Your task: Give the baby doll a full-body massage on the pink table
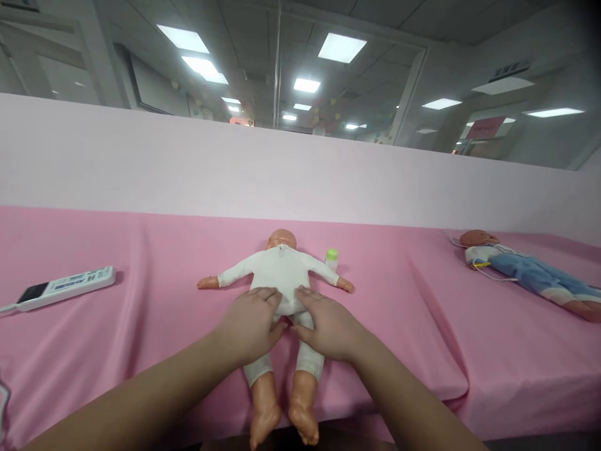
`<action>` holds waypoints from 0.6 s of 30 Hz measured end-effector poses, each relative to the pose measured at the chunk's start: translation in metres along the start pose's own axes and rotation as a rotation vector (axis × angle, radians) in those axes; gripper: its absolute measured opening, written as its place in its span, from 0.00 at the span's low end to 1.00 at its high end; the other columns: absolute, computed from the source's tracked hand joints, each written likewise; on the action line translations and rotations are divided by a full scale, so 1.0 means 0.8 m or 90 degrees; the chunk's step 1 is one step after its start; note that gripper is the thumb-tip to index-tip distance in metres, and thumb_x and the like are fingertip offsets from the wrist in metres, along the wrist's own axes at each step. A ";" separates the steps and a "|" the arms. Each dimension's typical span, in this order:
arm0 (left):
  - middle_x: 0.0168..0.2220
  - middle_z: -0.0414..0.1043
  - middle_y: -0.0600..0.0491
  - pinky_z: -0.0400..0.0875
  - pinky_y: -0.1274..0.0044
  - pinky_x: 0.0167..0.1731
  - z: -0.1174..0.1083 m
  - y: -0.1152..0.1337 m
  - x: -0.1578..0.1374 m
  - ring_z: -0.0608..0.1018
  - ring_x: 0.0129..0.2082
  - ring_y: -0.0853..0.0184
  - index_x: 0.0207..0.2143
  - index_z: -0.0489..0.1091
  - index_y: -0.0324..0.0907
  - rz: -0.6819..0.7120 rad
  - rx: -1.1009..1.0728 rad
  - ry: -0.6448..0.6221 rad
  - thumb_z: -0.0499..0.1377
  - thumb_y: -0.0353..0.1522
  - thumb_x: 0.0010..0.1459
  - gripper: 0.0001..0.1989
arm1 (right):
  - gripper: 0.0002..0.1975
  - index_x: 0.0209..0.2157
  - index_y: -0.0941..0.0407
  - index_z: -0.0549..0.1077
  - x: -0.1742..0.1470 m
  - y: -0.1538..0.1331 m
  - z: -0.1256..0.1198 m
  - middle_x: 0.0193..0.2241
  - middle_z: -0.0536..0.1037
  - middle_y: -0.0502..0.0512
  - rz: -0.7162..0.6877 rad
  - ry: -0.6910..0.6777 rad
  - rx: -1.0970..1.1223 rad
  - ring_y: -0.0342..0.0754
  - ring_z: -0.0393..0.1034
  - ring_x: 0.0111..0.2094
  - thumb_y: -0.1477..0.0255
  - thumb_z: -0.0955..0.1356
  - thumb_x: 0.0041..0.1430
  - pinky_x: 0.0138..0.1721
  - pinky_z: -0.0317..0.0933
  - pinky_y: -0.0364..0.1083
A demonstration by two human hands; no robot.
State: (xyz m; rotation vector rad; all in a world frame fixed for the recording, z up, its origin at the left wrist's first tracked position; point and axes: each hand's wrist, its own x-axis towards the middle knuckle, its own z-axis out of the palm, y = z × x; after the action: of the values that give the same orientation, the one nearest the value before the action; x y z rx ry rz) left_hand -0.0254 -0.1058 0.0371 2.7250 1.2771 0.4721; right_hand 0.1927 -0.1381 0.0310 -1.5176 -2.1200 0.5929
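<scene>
A baby doll [284,269] with a white cloth body lies face down on the pink sheet, arms spread and feet toward me. My left hand [253,319] rests flat on the left side of its lower back and hip, fingers stretched out. On the other side my right hand [328,322] lies the same way, its fingers open on the cloth. The two thumbs point toward each other above the doll's legs. Just beyond the doll's right-side arm stands a small clear bottle with a green cap [332,257].
A white handheld device [68,288] with a dark screen and a cable lies at the left. Far right, a second doll [530,272] in blue trousers has thin tubing on it. The pink sheet [389,326] meets a low white wall [300,181] with glass above.
</scene>
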 end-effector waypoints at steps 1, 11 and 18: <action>0.59 0.75 0.39 0.67 0.54 0.60 0.004 0.000 -0.004 0.75 0.60 0.43 0.58 0.74 0.42 0.019 -0.007 -0.004 0.57 0.39 0.61 0.24 | 0.39 0.70 0.59 0.62 -0.003 -0.001 0.005 0.70 0.60 0.65 0.000 -0.003 0.004 0.61 0.53 0.72 0.65 0.71 0.59 0.72 0.47 0.60; 0.63 0.71 0.37 0.66 0.56 0.64 0.016 -0.003 -0.004 0.72 0.64 0.46 0.62 0.72 0.38 0.027 0.009 -0.031 0.56 0.38 0.63 0.28 | 0.36 0.69 0.61 0.64 0.002 0.003 0.018 0.69 0.61 0.67 0.015 -0.011 -0.006 0.62 0.56 0.71 0.62 0.69 0.63 0.71 0.49 0.60; 0.66 0.68 0.40 0.65 0.55 0.64 0.024 -0.019 0.012 0.70 0.66 0.44 0.67 0.67 0.42 0.023 -0.016 -0.036 0.58 0.36 0.58 0.34 | 0.36 0.67 0.59 0.67 0.032 -0.015 0.009 0.68 0.65 0.66 -0.019 -0.035 -0.055 0.66 0.59 0.69 0.71 0.70 0.56 0.68 0.55 0.60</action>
State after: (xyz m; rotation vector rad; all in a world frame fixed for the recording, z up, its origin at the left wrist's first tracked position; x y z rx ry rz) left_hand -0.0246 -0.0880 0.0176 2.7236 1.2029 0.4094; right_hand 0.1721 -0.1178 0.0357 -1.5279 -2.2328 0.5457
